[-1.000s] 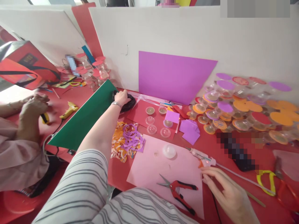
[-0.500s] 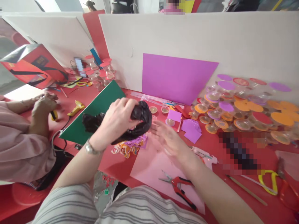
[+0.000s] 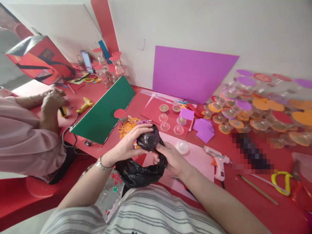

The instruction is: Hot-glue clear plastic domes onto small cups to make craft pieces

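A black plastic bag [image 3: 141,174], bunched and twisted with a rounded bulge at its top, is between my two hands above the table's front edge. My left hand [image 3: 130,141] wraps over the bulge from the left. From the right, my right hand [image 3: 172,157] grips the bag with the thumb pressed against it. Behind the bag lies a pile of orange and purple paper scraps [image 3: 129,125]. A clear plastic dome [image 3: 182,147] rests on the pink sheet [image 3: 195,162] beside my right hand. Pruning shears are mostly hidden under my right forearm.
A green board [image 3: 104,112] leans at left, near a person's hands [image 3: 52,100] and a yellow glue gun [image 3: 85,104]. A white glue gun [image 3: 219,162], a stick [image 3: 258,190] and yellow-handled scissors [image 3: 280,183] lie right. Stacked plastic cups with coloured discs [image 3: 241,110] stand behind.
The black bag has come down and toward me, and my right hand has closed on it. Clear domes and a red disc behind it are now uncovered. The view has tilted down.
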Demonstrator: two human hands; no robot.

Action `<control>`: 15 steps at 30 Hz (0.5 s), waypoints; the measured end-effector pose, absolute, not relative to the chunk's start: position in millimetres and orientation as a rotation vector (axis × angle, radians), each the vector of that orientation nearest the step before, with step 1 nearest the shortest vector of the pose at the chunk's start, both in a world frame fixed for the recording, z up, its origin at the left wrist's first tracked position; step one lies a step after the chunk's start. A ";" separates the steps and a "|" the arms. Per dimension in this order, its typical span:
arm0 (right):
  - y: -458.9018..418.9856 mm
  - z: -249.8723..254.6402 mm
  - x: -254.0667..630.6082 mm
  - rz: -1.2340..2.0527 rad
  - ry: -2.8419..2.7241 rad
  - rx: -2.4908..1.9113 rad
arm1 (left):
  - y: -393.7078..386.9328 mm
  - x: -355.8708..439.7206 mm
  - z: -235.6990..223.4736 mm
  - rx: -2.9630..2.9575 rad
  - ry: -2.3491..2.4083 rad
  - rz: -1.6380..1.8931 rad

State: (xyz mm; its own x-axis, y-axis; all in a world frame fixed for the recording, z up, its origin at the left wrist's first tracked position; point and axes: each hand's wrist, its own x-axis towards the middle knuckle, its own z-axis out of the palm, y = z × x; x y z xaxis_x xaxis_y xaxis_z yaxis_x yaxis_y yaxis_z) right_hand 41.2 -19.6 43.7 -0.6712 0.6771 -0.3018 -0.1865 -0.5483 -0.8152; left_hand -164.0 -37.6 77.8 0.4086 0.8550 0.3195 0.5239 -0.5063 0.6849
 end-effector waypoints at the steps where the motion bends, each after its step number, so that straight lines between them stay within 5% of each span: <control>1: -20.5 42.5 43.3 2.154 -1.184 -0.865 | -36.3 -161.4 71.6 2.100 1.218 0.945; 3: -22.4 39.4 48.4 1.803 -1.618 -0.968 | -35.0 -157.4 61.0 1.911 1.351 0.991; 6: -27.4 35.3 55.7 0.736 -2.352 -1.081 | -35.9 -153.3 52.3 1.678 1.495 0.978; 9: -33.7 34.4 57.9 0.038 -2.452 -1.006 | -39.3 -149.4 54.0 1.569 1.497 0.975; 11: -36.4 36.2 56.6 0.011 -2.408 -0.922 | -41.5 -148.9 60.1 1.553 1.427 0.992; 15: -35.0 45.2 55.2 0.549 -2.251 -0.818 | -43.8 -160.8 73.9 1.751 1.111 0.931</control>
